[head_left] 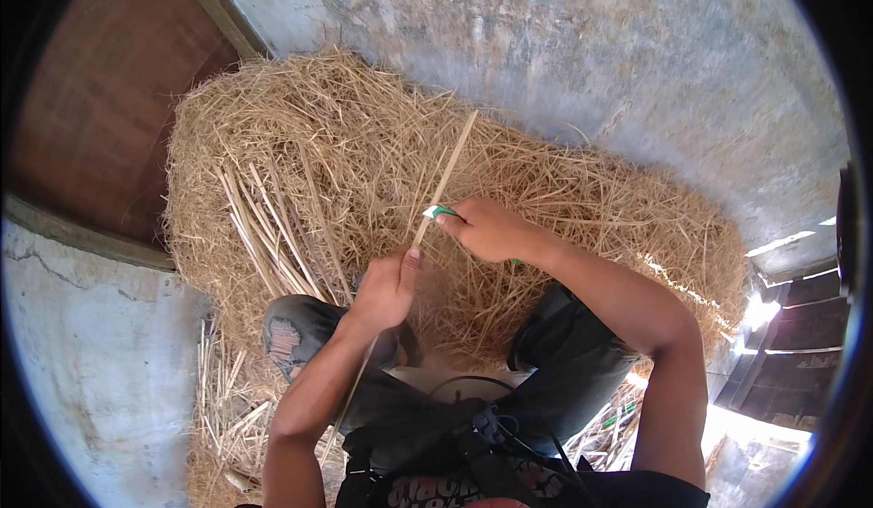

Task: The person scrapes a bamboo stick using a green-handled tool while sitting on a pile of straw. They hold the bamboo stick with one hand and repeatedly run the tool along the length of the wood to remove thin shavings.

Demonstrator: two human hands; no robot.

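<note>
My left hand (386,291) is closed round a long, flat, pale strip (453,164) that looks like split bamboo. The strip slants up and away to the right, and a thin end trails below my left wrist. My right hand (491,229) grips a small green-handled knife (443,211), most of its handle hidden in my fist. Its pale blade end lies against the strip, just above my left thumb. Both hands are above my parted knees, over the straw.
A big heap of dry straw (300,108) spreads in front of me. Several pale sticks (270,226) lie on it at the left, and more cut pieces (227,399) lie lower left. Behind the heap rises a grey wall (582,44); a brown panel (100,99) stands at the left.
</note>
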